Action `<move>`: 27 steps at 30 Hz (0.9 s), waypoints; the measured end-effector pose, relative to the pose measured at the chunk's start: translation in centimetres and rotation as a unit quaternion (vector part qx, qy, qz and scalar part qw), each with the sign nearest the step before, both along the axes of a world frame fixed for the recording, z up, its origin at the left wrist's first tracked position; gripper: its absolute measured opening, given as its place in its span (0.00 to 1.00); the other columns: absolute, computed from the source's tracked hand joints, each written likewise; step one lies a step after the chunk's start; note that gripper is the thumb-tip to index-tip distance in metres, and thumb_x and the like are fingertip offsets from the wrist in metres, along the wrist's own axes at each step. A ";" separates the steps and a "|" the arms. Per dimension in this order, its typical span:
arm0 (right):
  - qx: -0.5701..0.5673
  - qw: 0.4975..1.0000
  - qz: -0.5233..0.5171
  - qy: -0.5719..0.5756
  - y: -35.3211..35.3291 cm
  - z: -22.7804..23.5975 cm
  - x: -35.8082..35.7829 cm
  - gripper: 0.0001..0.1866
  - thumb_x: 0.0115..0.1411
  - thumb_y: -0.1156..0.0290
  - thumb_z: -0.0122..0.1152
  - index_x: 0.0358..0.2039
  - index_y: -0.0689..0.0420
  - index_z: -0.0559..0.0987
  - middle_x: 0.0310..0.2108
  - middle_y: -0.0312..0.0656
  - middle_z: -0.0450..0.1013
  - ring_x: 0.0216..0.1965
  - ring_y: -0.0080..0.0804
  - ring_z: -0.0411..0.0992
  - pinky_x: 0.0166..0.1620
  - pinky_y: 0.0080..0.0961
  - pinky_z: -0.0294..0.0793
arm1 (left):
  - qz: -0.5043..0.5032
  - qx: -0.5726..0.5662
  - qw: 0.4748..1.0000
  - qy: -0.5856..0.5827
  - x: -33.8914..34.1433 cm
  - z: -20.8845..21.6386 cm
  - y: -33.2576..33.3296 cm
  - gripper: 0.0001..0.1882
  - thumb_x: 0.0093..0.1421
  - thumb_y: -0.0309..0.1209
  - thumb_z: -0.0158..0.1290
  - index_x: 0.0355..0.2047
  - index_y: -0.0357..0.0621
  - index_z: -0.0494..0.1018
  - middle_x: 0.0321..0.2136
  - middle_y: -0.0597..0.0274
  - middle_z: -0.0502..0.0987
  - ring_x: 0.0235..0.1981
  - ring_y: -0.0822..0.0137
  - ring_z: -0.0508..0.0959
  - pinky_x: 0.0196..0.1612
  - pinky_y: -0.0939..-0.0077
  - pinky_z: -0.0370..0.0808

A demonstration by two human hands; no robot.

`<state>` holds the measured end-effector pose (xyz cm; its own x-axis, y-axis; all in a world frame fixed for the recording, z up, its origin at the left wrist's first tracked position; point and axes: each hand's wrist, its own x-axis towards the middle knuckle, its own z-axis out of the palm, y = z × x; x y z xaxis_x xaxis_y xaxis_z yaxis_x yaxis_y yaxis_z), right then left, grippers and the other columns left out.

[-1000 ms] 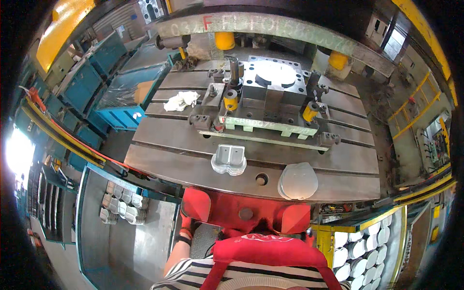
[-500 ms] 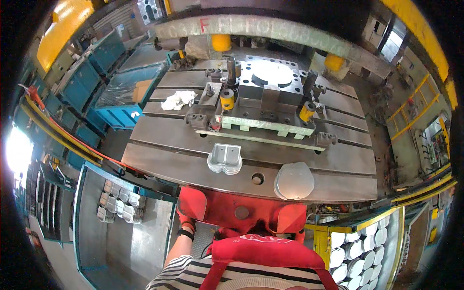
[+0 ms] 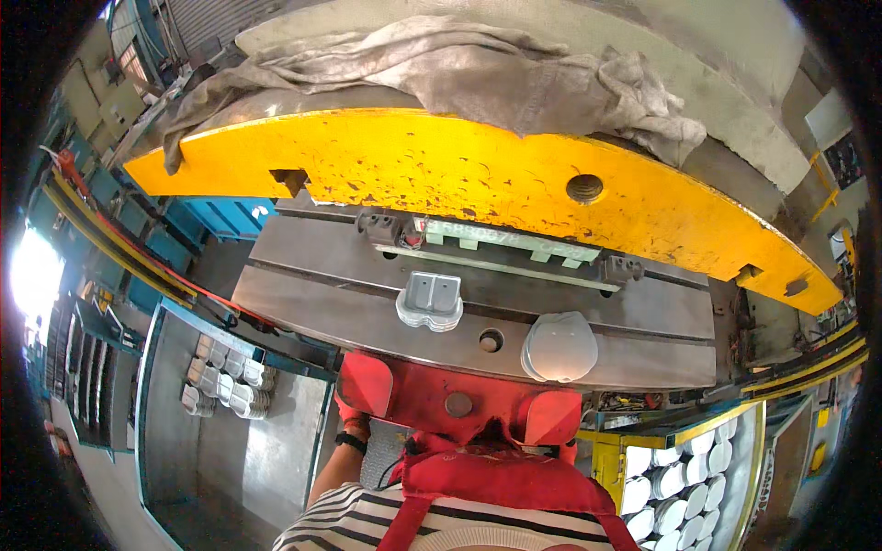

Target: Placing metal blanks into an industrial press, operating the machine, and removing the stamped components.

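Note:
My left hand (image 3: pixel 354 421), in a red glove with a dark band at the wrist, reaches up under the left hood of a red control panel (image 3: pixel 459 381). Its fingers are hidden by the hood. Only a sliver of my right hand (image 3: pixel 569 451) shows below the panel's right hood, its fingers hidden too. Beyond the panel, a stack of silvery two-section metal trays (image 3: pixel 431 298) lies on the press bed (image 3: pixel 303 285). To its right is a pile of round flat metal blanks (image 3: pixel 560 346). The yellow press ram (image 3: pixel 441 156) hides most of the die (image 3: pixel 505 243).
A grey rag (image 3: pixel 514 83) drapes over the ram. On the left, a blue-edged bin (image 3: pixel 276 468) holds several stacks of formed trays (image 3: pixel 225 376). A yellow-edged bin (image 3: pixel 753 459) on the right holds many round blanks (image 3: pixel 675 477). Yellow-and-black rails (image 3: pixel 110 243) flank the bed.
The yellow ram has come down into view, covering the upper part of the die and the far bed. Both hands stay at the red panel. The trays and blanks have not moved.

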<state>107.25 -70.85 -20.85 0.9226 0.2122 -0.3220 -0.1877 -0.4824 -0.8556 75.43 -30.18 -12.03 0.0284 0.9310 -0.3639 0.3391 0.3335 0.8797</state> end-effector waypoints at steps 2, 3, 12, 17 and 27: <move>-0.032 0.999 0.029 -0.002 0.0 -1.1 0.8 0.23 0.48 0.63 0.61 0.43 0.60 0.69 0.36 0.41 0.71 0.35 0.32 0.70 0.37 0.29 0.69 | -0.007 0.001 1.000 -0.019 -0.6 -0.7 0.2 0.39 0.45 0.48 0.56 0.55 0.50 0.55 0.48 0.55 0.67 0.48 0.60 0.68 0.47 0.66 0.67; -0.064 0.996 0.061 -0.002 0.0 -1.7 0.9 0.24 0.48 0.64 0.61 0.44 0.60 0.69 0.36 0.39 0.71 0.35 0.28 0.69 0.37 0.27 0.68 | -0.012 -0.001 1.000 -0.024 -1.0 -0.8 0.2 0.39 0.45 0.48 0.56 0.55 0.50 0.55 0.47 0.55 0.67 0.48 0.60 0.68 0.47 0.66 0.67; 0.118 0.991 -0.042 0.055 -4.0 -4.9 1.1 0.22 0.51 0.62 0.58 0.43 0.60 0.70 0.36 0.38 0.71 0.32 0.26 0.67 0.34 0.25 0.67 | -0.246 -0.221 0.922 0.200 -2.3 7.8 6.0 0.25 0.45 0.44 0.53 0.41 0.44 0.69 0.27 0.60 0.76 0.34 0.58 0.75 0.38 0.64 0.70; 0.233 0.968 -0.069 0.055 2.6 11.3 -1.0 0.22 0.52 0.61 0.57 0.44 0.60 0.69 0.35 0.39 0.71 0.30 0.26 0.67 0.32 0.25 0.67 | -0.194 0.259 0.921 0.218 2.2 23.4 8.1 0.16 0.54 0.39 0.50 0.38 0.41 0.71 0.25 0.59 0.75 0.26 0.70 0.75 0.32 0.77 0.71; 0.299 0.949 -0.095 0.034 5.0 20.3 -1.4 0.23 0.53 0.60 0.54 0.46 0.59 0.67 0.34 0.40 0.71 0.25 0.26 0.66 0.27 0.24 0.67 | -0.349 0.048 0.861 -0.368 33.9 33.9 14.6 0.10 0.56 0.33 0.49 0.37 0.43 0.69 0.27 0.61 0.74 0.23 0.67 0.77 0.20 0.79 0.71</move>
<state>105.90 -65.84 -0.55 0.9442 0.2079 -0.2555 -0.2862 0.1341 -0.9487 109.35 -15.53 21.85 0.7832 0.6179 0.0689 -0.2326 0.1884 0.9541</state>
